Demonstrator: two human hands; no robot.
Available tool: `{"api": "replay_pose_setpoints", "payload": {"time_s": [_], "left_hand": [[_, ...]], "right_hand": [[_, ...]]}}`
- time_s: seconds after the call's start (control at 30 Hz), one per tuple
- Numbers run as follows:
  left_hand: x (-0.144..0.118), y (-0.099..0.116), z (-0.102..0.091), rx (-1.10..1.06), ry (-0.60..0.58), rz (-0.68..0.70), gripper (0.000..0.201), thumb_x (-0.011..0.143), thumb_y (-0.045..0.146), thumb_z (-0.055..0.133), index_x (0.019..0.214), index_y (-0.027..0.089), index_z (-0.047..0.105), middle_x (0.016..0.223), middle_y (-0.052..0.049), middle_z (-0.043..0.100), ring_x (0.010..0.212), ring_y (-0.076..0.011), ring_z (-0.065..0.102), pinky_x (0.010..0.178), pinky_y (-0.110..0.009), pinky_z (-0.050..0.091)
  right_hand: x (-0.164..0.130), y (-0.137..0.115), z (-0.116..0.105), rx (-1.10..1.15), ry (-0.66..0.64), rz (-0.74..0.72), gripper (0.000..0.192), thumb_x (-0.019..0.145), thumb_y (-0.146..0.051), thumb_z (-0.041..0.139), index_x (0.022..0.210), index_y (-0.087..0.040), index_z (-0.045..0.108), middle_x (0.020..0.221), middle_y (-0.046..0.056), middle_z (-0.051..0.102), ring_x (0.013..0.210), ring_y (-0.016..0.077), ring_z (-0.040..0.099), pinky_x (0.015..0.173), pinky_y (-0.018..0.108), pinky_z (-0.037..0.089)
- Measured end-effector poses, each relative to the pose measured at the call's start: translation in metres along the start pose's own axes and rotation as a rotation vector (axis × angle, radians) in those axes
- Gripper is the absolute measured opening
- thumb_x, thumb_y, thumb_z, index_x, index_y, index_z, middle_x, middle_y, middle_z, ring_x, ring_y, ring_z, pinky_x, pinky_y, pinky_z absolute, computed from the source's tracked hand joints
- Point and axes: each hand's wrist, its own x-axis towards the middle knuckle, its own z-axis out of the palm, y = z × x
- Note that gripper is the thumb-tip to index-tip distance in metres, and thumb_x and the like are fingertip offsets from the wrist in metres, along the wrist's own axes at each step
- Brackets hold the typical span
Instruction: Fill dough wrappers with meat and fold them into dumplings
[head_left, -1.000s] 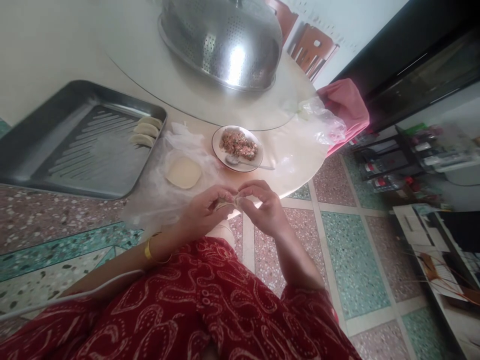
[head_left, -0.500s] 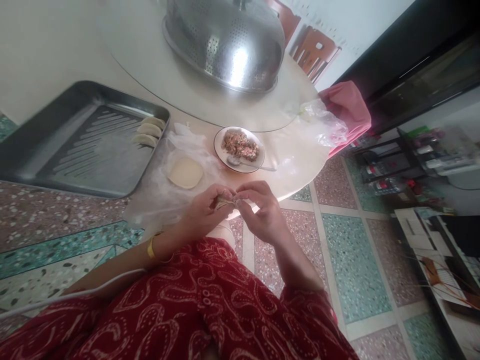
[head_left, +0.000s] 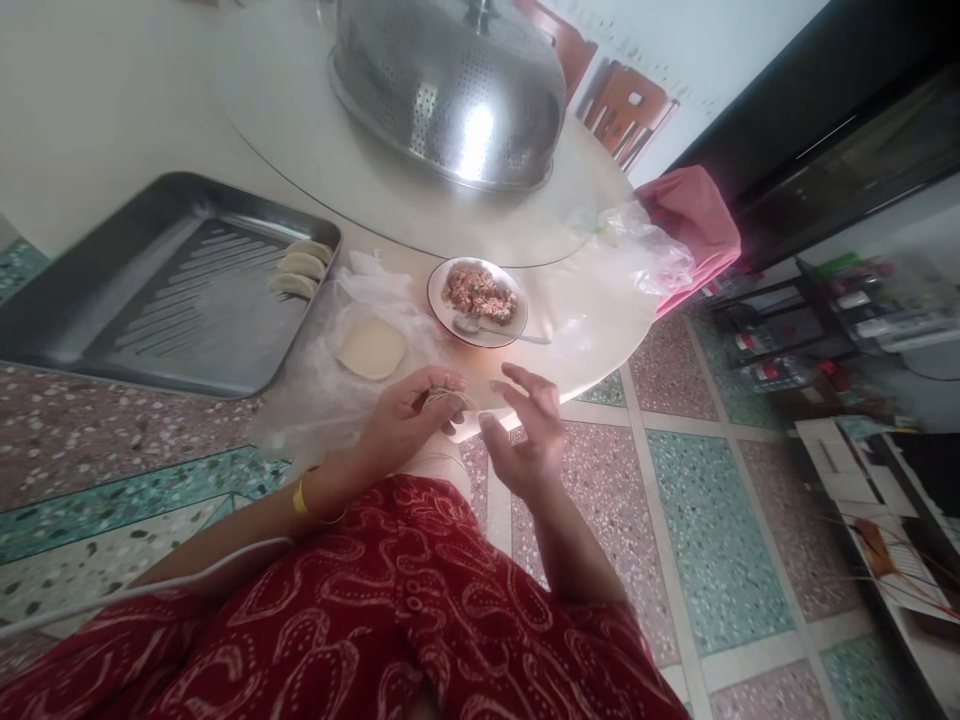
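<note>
My left hand (head_left: 405, 425) holds a folded dumpling (head_left: 442, 400) between thumb and fingers, just off the near edge of the round table (head_left: 592, 320). Beside it, my right hand (head_left: 529, 435) is apart from the dumpling, fingers spread and empty. A stack of round dough wrappers (head_left: 370, 348) lies on clear plastic above the left hand. Further right stands a white plate of minced filling (head_left: 478, 292) with a spoon (head_left: 487, 328) on it. Three finished dumplings (head_left: 300, 270) sit at the right end of a metal tray (head_left: 135, 290).
A perforated steel dome cover (head_left: 450, 85) rests on the glass turntable (head_left: 300, 130) at the table's middle. A crumpled plastic bag (head_left: 645, 250) and pink cloth (head_left: 694, 225) lie at the right edge. Wooden chairs (head_left: 626, 105) stand behind. Shelves (head_left: 840, 310) are at right.
Both hands were pinching the dumpling together. My right hand has let go and opened, drawing slightly right; the left hand keeps the dumpling.
</note>
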Motion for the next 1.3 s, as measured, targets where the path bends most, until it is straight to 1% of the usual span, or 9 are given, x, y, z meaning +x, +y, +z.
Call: {"api": "replay_pose_setpoints", "payload": {"time_s": [0.23, 0.57, 0.7, 0.8, 0.9, 0.97, 1.07, 1.17, 1.3], "left_hand": [[0.001, 0.002, 0.008, -0.024, 0.010, -0.012, 0.014, 0.078, 0.026, 0.067, 0.084, 0.015, 0.064, 0.082, -0.001, 0.067, 0.054, -0.0071, 0.059, 0.049, -0.019, 0.052], [0.000, 0.001, 0.011, -0.027, 0.015, -0.013, 0.012, 0.077, 0.025, 0.067, 0.083, 0.015, 0.064, 0.084, -0.001, 0.067, 0.058, -0.0070, 0.059, 0.052, -0.019, 0.053], [0.001, 0.000, 0.012, 0.002, 0.020, -0.032, 0.013, 0.077, 0.026, 0.066, 0.084, 0.015, 0.064, 0.085, -0.001, 0.067, 0.057, -0.0070, 0.058, 0.052, -0.019, 0.052], [0.000, -0.001, 0.010, 0.029, 0.009, -0.051, 0.015, 0.079, 0.028, 0.065, 0.087, 0.016, 0.064, 0.082, 0.000, 0.068, 0.055, -0.0074, 0.058, 0.052, -0.020, 0.052], [-0.001, 0.001, 0.008, 0.179, -0.122, -0.024, 0.014, 0.083, 0.030, 0.063, 0.089, 0.017, 0.065, 0.087, -0.003, 0.070, 0.065, -0.0117, 0.064, 0.060, -0.025, 0.054], [-0.001, 0.003, 0.008, 0.356, -0.252, 0.072, 0.012, 0.086, 0.029, 0.060, 0.090, 0.019, 0.066, 0.095, -0.004, 0.071, 0.079, -0.0157, 0.067, 0.070, -0.028, 0.055], [0.001, 0.009, 0.011, 0.582, -0.431, 0.295, 0.013, 0.090, 0.023, 0.054, 0.093, 0.019, 0.066, 0.097, -0.005, 0.072, 0.091, -0.0176, 0.067, 0.079, -0.030, 0.054], [0.005, 0.013, 0.014, 0.705, -0.526, 0.520, 0.014, 0.093, 0.020, 0.052, 0.093, 0.019, 0.065, 0.106, -0.008, 0.070, 0.100, -0.0179, 0.065, 0.088, -0.032, 0.052], [0.014, 0.012, 0.016, 0.797, -0.568, 0.658, 0.009, 0.092, 0.024, 0.058, 0.093, 0.020, 0.066, 0.114, -0.008, 0.069, 0.106, -0.0196, 0.063, 0.093, -0.037, 0.050]], "right_hand": [[-0.010, -0.003, 0.020, -0.033, 0.168, -0.008, 0.016, 0.082, -0.018, 0.064, 0.096, -0.025, 0.068, 0.109, 0.007, 0.067, 0.097, 0.0216, 0.062, 0.077, 0.042, 0.057], [-0.011, -0.006, 0.022, 0.016, 0.189, 0.051, 0.016, 0.083, -0.018, 0.061, 0.095, -0.026, 0.069, 0.109, 0.005, 0.067, 0.097, 0.0206, 0.061, 0.080, 0.041, 0.055], [-0.017, -0.005, 0.024, 0.044, 0.159, 0.171, 0.013, 0.083, -0.023, 0.061, 0.085, -0.030, 0.072, 0.109, 0.002, 0.069, 0.099, 0.0218, 0.059, 0.082, 0.042, 0.052], [-0.016, -0.001, 0.022, 0.339, 0.134, 0.437, 0.017, 0.081, -0.039, 0.063, 0.094, -0.034, 0.073, 0.123, 0.000, 0.065, 0.113, 0.0253, 0.056, 0.096, 0.050, 0.045], [-0.008, -0.001, 0.020, 0.797, 0.103, 0.748, 0.045, 0.088, -0.060, 0.041, 0.116, -0.036, 0.065, 0.129, 0.002, 0.063, 0.124, 0.0259, 0.054, 0.103, 0.055, 0.041], [-0.001, -0.004, 0.020, 1.132, 0.016, 0.946, 0.063, 0.088, -0.069, 0.024, 0.119, -0.032, 0.064, 0.122, 0.005, 0.068, 0.120, 0.0265, 0.059, 0.099, 0.055, 0.046], [0.005, -0.011, 0.021, 1.628, -0.083, 1.150, 0.063, 0.087, -0.071, 0.029, 0.119, -0.030, 0.064, 0.125, 0.003, 0.068, 0.122, 0.0260, 0.059, 0.100, 0.050, 0.047], [0.005, -0.015, 0.020, 1.766, -0.007, 1.177, 0.059, 0.088, -0.069, 0.031, 0.120, -0.032, 0.063, 0.132, 0.002, 0.064, 0.121, 0.0234, 0.059, 0.101, 0.047, 0.049], [0.002, -0.013, 0.016, 1.663, -0.019, 1.177, 0.063, 0.090, -0.067, 0.024, 0.130, -0.030, 0.056, 0.136, 0.004, 0.062, 0.120, 0.0220, 0.061, 0.097, 0.046, 0.053]]}}
